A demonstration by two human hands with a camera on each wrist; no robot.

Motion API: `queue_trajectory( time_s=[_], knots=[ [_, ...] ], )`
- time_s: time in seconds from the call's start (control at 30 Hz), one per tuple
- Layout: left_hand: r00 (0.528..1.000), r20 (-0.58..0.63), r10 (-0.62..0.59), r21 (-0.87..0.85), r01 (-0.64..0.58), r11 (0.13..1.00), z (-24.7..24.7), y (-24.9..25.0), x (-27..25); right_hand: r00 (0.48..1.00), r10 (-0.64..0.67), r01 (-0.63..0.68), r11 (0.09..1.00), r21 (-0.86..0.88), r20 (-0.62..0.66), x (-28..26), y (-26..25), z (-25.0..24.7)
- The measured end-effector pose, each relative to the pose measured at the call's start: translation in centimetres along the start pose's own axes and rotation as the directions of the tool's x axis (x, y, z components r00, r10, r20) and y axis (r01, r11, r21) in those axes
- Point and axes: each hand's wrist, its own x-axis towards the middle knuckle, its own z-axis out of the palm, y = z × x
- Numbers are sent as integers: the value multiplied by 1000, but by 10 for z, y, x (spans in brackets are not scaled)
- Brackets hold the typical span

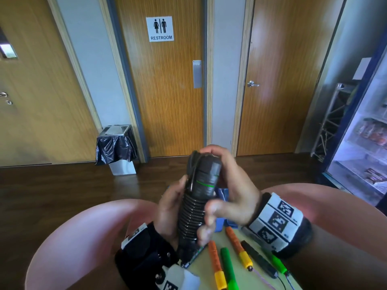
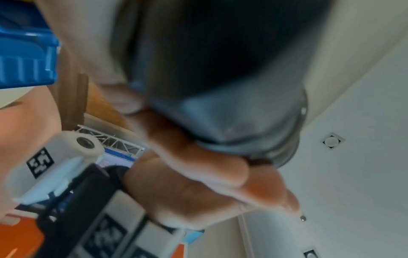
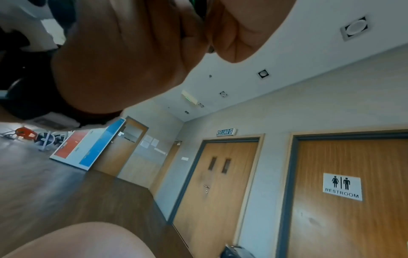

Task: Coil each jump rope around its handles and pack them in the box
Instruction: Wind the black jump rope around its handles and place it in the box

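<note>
I hold a black jump rope bundle (image 1: 199,197) upright in front of me: two black handles side by side with black cord coiled tightly round their lower half. My left hand (image 1: 169,208) grips the bundle from the left. My right hand (image 1: 228,191) curls round its top and right side, thumb on the coils. In the left wrist view the bundle (image 2: 209,69) is a dark blur against my fingers (image 2: 198,165). A blue box (image 1: 223,218) shows partly behind my hands. Orange-and-yellow handles (image 1: 215,266), a green handle (image 1: 228,268) and a black handle (image 1: 259,260) lie on the table.
The pale green table (image 1: 251,279) sits between my knees. Thin cords (image 1: 270,283) trail from the lying handles toward its near edge. Wooden doors, a bin (image 1: 117,147) and a glass-door fridge (image 1: 364,143) stand across the dark floor.
</note>
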Motion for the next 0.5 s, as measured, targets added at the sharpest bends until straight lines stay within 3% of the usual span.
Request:
queue_trajectory(
  time_s=[0.13,0.23,0.33,0.5],
  knots=[
    [1000,6,26,-22,-26,999,-13,4,-4,998,-9,22,979,-205,64,3,-2,-5],
    [997,-64,36,7,-35,999,-23,13,-6,997,68,-58,969,-242,32,3,3,2],
    [976,-216,26,122,0,992,-24,20,-8,982,181,-187,946,-264,-48,-3,13,9],
    [880,-473,50,166,33,986,-29,14,-12,921,361,-379,917,-123,-146,-14,29,26]
  ],
)
